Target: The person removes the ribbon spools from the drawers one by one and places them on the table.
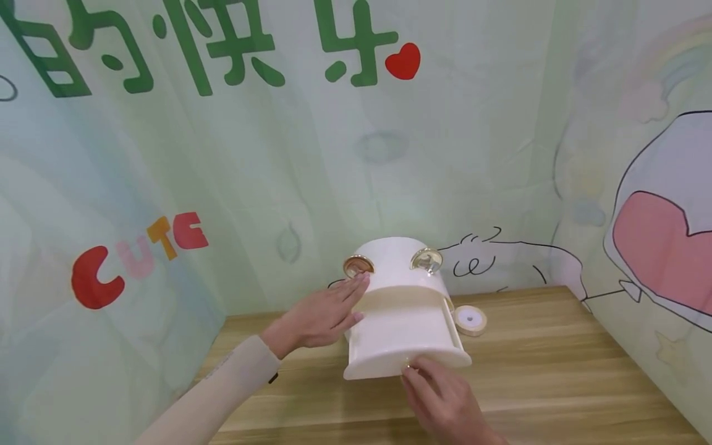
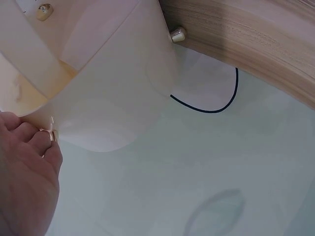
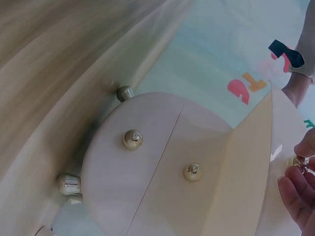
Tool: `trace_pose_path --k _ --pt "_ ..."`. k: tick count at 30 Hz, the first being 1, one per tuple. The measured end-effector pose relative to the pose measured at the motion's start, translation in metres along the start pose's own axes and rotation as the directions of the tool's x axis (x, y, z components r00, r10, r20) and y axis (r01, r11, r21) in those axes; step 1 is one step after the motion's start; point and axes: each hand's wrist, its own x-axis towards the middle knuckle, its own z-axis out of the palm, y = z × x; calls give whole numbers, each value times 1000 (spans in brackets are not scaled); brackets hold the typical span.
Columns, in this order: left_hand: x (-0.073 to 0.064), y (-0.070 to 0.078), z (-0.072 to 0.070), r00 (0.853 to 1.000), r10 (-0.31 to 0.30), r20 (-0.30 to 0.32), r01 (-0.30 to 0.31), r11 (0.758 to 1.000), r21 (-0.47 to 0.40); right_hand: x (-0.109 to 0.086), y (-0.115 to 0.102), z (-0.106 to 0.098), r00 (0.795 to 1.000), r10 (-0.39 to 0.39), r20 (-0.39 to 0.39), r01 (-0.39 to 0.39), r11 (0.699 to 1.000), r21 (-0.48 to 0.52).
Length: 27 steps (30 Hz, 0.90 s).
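A white round-bodied drawer box (image 1: 392, 259) with two gold-rimmed round ornaments (image 1: 427, 261) on top stands on the table. Its top drawer (image 1: 400, 330) is pulled out, showing a bare inside. My right hand (image 1: 445, 398) pinches the small gold knob (image 3: 297, 162) on that drawer's front. Below, two other gold knobs (image 3: 133, 139) sit on the closed fronts in the right wrist view. My left hand (image 1: 325, 312) rests on the box's upper left side, fingers mostly straight, fingertips by the left ornament (image 1: 358, 266).
A small pale ribbon-like roll (image 1: 470, 320) lies on the wooden table (image 1: 534, 371), just right of the box. Gold feet (image 2: 178, 34) hold the box off the tabletop. A printed cloth (image 1: 334, 173) hangs close behind and along both sides.
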Motion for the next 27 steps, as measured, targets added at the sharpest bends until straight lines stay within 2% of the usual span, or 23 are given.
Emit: trace_pose_path --k 10,18,27 --pt "-2 1 1 1000 0 -7 0 1000 -5 -3 1 1 999 -39 4 39 998 -40" --pt "0 -1 0 1000 8 -17 -8 1000 -24 -6 2 4 998 5 58 -5 1000 -6" --pt "-1 -3 1 1000 10 -19 -11 1000 -8 -3 4 10 998 25 57 -25 1000 -10"
